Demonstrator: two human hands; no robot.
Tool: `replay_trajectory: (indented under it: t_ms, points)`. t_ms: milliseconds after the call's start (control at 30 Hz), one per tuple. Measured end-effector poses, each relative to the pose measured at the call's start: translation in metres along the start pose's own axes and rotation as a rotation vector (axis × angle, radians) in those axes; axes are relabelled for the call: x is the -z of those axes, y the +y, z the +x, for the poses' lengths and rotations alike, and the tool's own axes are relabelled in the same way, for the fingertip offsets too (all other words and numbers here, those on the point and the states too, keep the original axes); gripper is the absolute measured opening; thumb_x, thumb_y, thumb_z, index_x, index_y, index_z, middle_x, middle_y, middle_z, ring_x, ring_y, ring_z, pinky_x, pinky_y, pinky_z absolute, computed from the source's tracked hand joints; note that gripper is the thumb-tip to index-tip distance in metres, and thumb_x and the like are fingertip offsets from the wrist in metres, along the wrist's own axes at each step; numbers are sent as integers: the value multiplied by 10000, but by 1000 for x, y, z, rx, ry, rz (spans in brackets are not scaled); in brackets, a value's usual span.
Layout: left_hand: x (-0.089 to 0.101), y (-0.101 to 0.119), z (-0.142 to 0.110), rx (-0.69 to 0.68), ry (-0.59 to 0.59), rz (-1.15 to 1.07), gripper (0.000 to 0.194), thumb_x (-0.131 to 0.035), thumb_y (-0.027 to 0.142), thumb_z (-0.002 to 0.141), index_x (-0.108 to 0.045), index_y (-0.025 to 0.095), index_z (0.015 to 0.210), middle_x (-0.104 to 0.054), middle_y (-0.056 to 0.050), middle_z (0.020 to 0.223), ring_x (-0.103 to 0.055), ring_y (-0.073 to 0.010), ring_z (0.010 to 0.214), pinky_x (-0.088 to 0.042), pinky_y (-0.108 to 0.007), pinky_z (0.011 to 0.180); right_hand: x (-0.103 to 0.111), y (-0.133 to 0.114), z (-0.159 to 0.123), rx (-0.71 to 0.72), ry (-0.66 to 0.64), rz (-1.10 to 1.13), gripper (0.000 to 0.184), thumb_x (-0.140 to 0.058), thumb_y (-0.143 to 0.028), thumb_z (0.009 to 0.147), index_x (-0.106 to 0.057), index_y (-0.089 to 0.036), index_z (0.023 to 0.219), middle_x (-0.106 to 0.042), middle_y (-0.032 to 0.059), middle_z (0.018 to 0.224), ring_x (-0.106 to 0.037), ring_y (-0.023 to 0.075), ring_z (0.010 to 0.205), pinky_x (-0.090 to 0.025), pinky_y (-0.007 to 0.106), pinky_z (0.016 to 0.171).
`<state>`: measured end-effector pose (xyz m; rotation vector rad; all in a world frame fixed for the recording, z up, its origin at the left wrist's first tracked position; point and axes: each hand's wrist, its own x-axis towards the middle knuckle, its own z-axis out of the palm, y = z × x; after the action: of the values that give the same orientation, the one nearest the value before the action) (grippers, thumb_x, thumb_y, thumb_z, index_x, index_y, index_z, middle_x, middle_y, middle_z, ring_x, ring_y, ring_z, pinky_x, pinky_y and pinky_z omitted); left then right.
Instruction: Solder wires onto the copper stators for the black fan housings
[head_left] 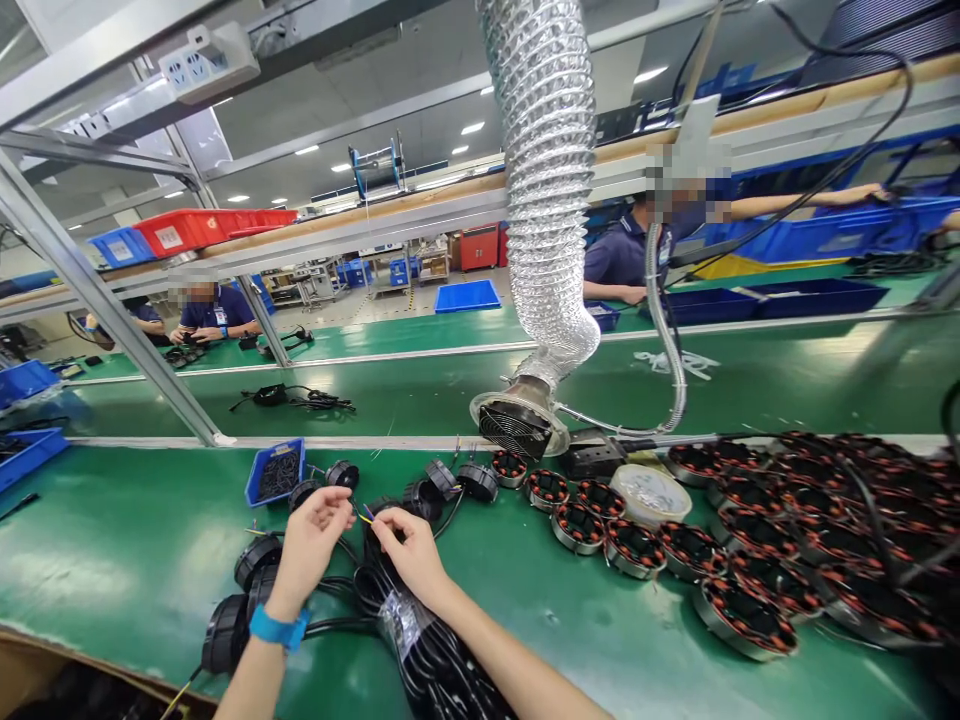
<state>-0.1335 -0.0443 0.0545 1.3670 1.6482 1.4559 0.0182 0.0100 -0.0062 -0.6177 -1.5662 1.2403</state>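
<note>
My left hand [307, 545], with a blue wristband [279, 628], and my right hand [409, 553] meet above the green bench mat [570, 640]. The right fingertips pinch thin wire ends [365, 517] showing yellow and blue. The left fingertips curl close beside those ends, and I cannot tell whether they grip anything. Under my hands lies a bundle of black cables [420, 640] in a clear bag. Round black connector caps [442, 480] sit around them. Copper-wound motor stators with red parts [750, 615] cover the bench to the right.
A blue bin of black parts [275, 472] stands beyond my hands. A silver duct [544, 180] ends in a fan hood [517, 425] above the bench. A round plastic tub [650, 495] sits among the stators. Co-workers [630, 260] sit across the bench, and a cardboard box [67, 680] lies at lower left.
</note>
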Motion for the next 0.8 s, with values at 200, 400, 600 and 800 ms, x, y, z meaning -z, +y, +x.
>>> replay_trajectory:
  t_ms: [200, 400, 600, 800]
  points:
    - [-15, -7, -18, 21, 93, -83, 407, -702, 470, 747, -628, 178, 1021, -672, -45, 832, -670, -176, 753, -582, -312, 748, 1, -1, -1, 34, 9, -15, 225, -544, -300, 859, -646, -165, 711, -616, 8, 665, -536, 138, 622, -438, 240, 614]
    - [-9, 1, -15, 17, 80, -66, 420, -704, 475, 731, -624, 185, 1024, -647, -29, 801, -655, -167, 733, -584, -311, 737, 0, 1, -1, 34, 6, -20, 208, -548, -281, 849, -667, -161, 727, -640, 16, 676, -549, 142, 626, -444, 243, 616]
    - [-6, 1, -15, 10, 34, -45, 392, -695, 439, 748, -620, 184, 1036, -638, -19, 801, -635, -153, 717, -574, -299, 725, 0, 1, -1, 36, 2, -35, 200, -550, -271, 839, -673, -162, 726, -647, 21, 685, -557, 146, 634, -439, 243, 619]
    - [1, 3, -15, 25, -14, -7, 370, -694, 422, 758, -628, 178, 1029, -635, -20, 805, -620, -146, 713, -561, -281, 708, 1, 0, -1, 41, -9, -41, 203, -552, -268, 842, -676, -163, 720, -652, 22, 686, -564, 148, 633, -447, 244, 617]
